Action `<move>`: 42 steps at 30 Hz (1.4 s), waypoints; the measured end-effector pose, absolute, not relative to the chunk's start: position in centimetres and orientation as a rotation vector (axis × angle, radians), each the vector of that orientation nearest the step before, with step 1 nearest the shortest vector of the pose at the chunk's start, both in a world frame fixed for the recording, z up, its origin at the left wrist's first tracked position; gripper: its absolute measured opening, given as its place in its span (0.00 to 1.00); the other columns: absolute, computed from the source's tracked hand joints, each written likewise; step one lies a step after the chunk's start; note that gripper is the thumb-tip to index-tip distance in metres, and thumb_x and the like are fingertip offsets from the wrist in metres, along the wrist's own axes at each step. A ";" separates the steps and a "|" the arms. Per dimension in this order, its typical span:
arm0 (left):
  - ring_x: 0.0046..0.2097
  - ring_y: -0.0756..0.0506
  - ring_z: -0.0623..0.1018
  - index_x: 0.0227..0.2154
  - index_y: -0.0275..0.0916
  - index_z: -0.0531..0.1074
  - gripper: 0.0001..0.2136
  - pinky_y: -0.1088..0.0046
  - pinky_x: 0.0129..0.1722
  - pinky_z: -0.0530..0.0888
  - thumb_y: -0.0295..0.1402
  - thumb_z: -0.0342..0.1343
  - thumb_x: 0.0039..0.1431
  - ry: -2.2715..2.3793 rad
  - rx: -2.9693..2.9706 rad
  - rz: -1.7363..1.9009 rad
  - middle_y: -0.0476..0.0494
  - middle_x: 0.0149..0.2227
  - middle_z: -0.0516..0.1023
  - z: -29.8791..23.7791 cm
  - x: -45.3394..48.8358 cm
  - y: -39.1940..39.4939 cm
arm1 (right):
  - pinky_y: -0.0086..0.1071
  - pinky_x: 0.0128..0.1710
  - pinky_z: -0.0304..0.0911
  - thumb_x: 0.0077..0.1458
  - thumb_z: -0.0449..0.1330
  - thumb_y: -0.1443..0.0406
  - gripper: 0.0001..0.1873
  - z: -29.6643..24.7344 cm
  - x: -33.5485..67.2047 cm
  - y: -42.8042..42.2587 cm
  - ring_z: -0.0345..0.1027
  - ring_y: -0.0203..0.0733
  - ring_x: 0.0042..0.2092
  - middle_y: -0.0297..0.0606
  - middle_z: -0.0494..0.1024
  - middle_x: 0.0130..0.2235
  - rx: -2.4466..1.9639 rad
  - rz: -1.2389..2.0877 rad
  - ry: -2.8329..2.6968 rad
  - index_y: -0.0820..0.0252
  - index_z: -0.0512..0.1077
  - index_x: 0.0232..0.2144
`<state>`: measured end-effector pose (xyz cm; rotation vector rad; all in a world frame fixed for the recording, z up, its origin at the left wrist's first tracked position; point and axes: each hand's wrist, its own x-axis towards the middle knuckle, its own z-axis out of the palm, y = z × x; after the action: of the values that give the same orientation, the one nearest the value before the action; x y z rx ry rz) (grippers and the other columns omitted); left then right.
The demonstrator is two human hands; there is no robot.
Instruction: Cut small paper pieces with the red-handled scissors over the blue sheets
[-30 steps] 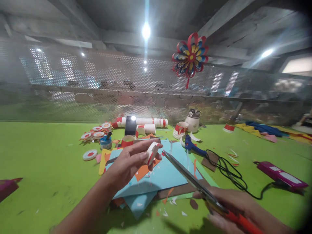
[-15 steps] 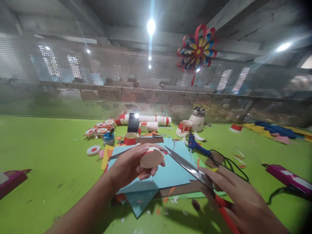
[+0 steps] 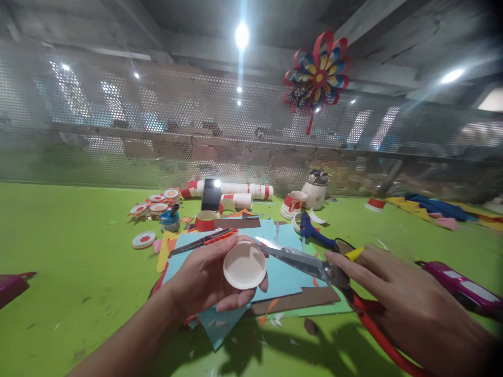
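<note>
As I read the head feed, the left hand (image 3: 204, 277) holds a shallow white paper cup (image 3: 244, 265) above the near middle of the green desk (image 3: 70, 272), with its open mouth turned towards the camera. Left fingers (image 3: 236, 302): curled under the cup's near side, thumb over the far rim, closed on it firmly.

The right hand (image 3: 412, 309) comes in from the near right and grips the scissors (image 3: 306, 263) by their red handles. Its fingers are wrapped into the loops, with the index finger stretched forward beside the pivot. The blades point left, and the tip lies just beside the cup's far right rim. I cannot tell whether they touch, nor how far the blades are parted.

Under both hands lies a blue sheet (image 3: 283, 277) on a stack of coloured paper, with scraps scattered at its near edge. A blue glue gun (image 3: 314, 235) lies just beyond the scissors. Further back stand red-and-white cups (image 3: 293, 203) and a white jar (image 3: 315, 189). A magenta case (image 3: 459, 285) lies at the right, and a paper pinwheel (image 3: 318, 73) hangs on the mesh wall.
</note>
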<state>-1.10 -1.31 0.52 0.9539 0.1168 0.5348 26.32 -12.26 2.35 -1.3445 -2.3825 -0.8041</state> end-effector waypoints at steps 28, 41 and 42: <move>0.16 0.53 0.67 0.33 0.35 0.66 0.16 0.82 0.11 0.53 0.43 0.41 0.63 0.325 0.953 0.596 0.39 0.24 0.75 0.7 -0.3 -1.4 | 0.43 0.24 0.69 0.46 0.46 0.77 0.27 2.0 25.8 -10.7 0.71 0.50 0.28 0.48 0.74 0.31 -1.498 -0.508 -2.503 0.65 0.71 0.48; 0.16 0.54 0.66 0.32 0.34 0.67 0.18 0.81 0.12 0.53 0.44 0.41 0.63 0.349 0.964 0.591 0.38 0.25 0.75 0.5 -0.2 -1.3 | 0.40 0.26 0.67 0.50 0.45 0.77 0.26 0.7 26.2 -11.0 0.69 0.49 0.28 0.45 0.73 0.30 -1.507 -0.438 -2.454 0.63 0.71 0.49; 0.15 0.54 0.65 0.32 0.34 0.67 0.18 0.81 0.12 0.52 0.44 0.42 0.63 0.350 0.960 0.589 0.38 0.25 0.75 0.5 -0.2 -1.4 | 0.40 0.26 0.67 0.50 0.45 0.78 0.26 0.6 26.2 -11.0 0.69 0.48 0.29 0.45 0.72 0.30 -1.499 -0.425 -2.455 0.64 0.70 0.49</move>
<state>-0.15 -1.39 0.49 0.9599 0.3504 0.5891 26.21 -11.03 0.64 -1.4990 -2.4549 -0.4248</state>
